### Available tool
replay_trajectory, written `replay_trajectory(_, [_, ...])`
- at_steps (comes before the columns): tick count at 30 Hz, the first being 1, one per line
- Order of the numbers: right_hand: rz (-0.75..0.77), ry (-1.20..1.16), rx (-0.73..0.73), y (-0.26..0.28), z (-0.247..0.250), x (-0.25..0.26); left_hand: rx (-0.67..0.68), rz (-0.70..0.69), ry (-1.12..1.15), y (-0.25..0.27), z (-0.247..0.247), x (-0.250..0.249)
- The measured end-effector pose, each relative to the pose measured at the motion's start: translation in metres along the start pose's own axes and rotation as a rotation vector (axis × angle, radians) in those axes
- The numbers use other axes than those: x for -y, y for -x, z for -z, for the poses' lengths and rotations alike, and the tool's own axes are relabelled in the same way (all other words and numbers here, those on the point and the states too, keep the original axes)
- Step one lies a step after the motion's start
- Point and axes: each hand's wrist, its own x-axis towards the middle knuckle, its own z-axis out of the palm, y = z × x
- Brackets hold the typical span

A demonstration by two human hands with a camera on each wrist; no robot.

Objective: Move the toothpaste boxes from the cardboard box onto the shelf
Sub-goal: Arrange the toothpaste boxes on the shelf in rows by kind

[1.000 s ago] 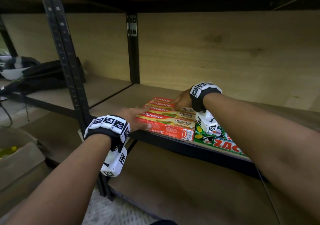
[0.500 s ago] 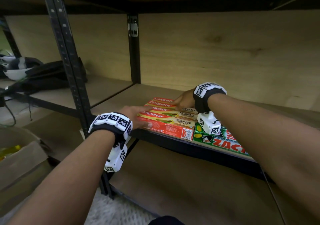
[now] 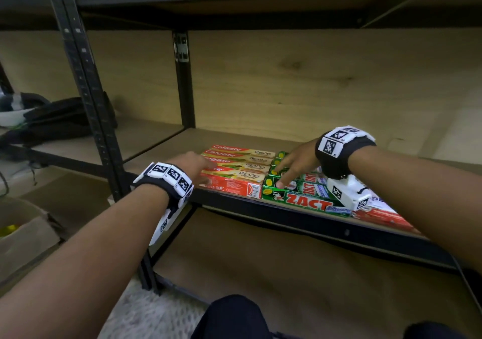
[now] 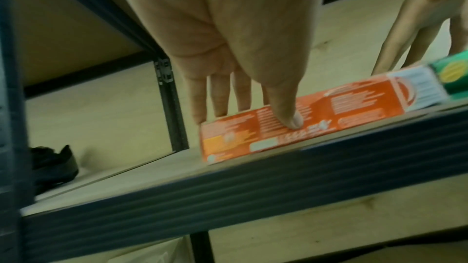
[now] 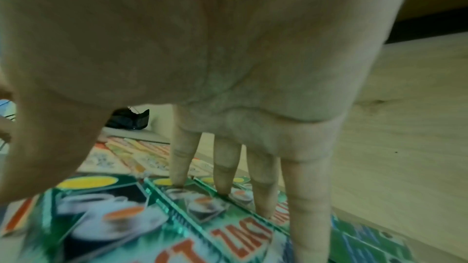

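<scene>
Several red Colgate toothpaste boxes [image 3: 234,166] lie side by side on the wooden shelf [image 3: 161,156], with green ZACT boxes [image 3: 305,200] right of them. My left hand [image 3: 194,165] rests on the red boxes' left end, fingers straight over the tops. Its thumb [image 4: 288,115] presses the front face of the nearest red box [image 4: 341,107]. My right hand [image 3: 292,167] is spread over the green boxes [image 5: 126,217], straight fingertips [image 5: 222,187] touching their tops. Neither hand holds anything. The cardboard box [image 3: 26,237] sits low at the left, mostly out of view.
Black uprights [image 3: 86,103] frame the shelf bay on the left. A dark bag [image 3: 60,119] lies on the neighbouring shelf. Another red box [image 3: 383,216] sits right of the green ones, partly behind my wrist camera. The lower shelf board [image 3: 287,286] is below.
My right hand has slid right, off the red boxes' right end and onto the green boxes. The left hand has stayed at the red boxes' left end.
</scene>
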Motion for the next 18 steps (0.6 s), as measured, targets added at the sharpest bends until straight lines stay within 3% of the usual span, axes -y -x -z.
replay_trajectory(6, [-0.012, 0.059, -0.098, 0.01, -0.023, -0.003, -0.002, -0.237, -0.049, -0.004, 0.015, -0.06])
replay_trajectory(14, [0.0, 0.126, -0.123, 0.006, -0.028, 0.0, 0.023, -0.211, -0.045, -0.014, 0.016, -0.07])
replay_trajectory(18, [0.007, 0.128, -0.211, 0.012, -0.036, 0.004, 0.043, -0.197, -0.103, -0.008, 0.015, -0.077])
